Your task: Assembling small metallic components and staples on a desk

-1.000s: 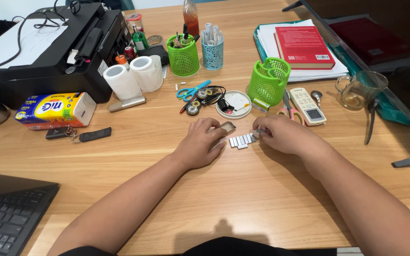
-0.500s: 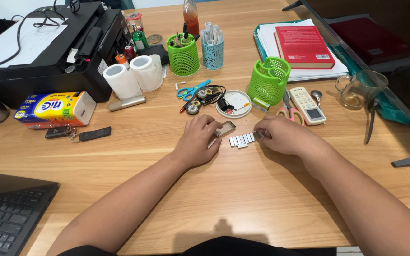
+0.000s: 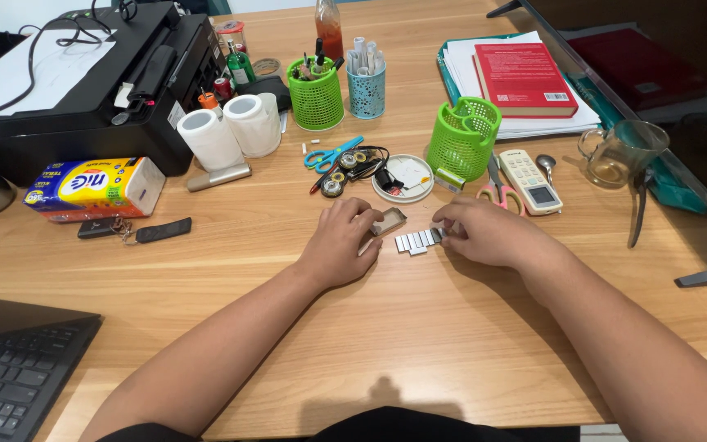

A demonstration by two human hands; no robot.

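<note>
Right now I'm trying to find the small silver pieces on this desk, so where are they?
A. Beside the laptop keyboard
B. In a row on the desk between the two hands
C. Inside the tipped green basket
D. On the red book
B: the silver pieces lie in a short row on the desk, between the left hand and the right hand, whose fingers touch the row's end.

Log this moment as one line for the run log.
left hand: on small open box | right hand: fingertips at row of small silver pieces | surface: wooden desk
</note>
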